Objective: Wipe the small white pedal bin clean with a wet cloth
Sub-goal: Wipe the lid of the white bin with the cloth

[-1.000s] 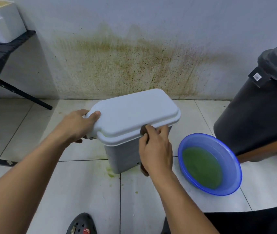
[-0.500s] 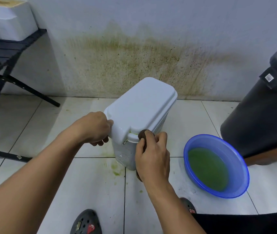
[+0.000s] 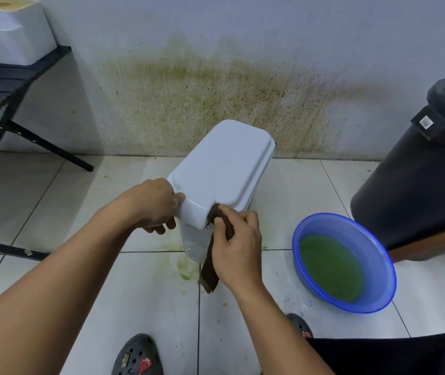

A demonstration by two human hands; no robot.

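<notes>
The small white pedal bin [image 3: 224, 169] stands on the tiled floor near the stained wall, lid closed, one short end turned toward me. My left hand [image 3: 156, 205] grips the lid's near left corner. My right hand [image 3: 236, 246] is closed on a dark brown cloth [image 3: 211, 261] and presses its top against the lid's near right edge. The rest of the cloth hangs down over the bin's near end, which looks wet and streaked. The pedal is out of sight.
A blue basin [image 3: 344, 262] of green water sits on the floor to the right. Behind it stands a large black bin [image 3: 416, 185]. A black folding stand [image 3: 12, 104] with white foam boxes [image 3: 12, 36] is at the far left. My two dark clogs [image 3: 137, 357] are below.
The bin has been turned so that its short end faces me. My left hand stayed on the lid's corner. The cloth now hangs lower down the bin's near end.
</notes>
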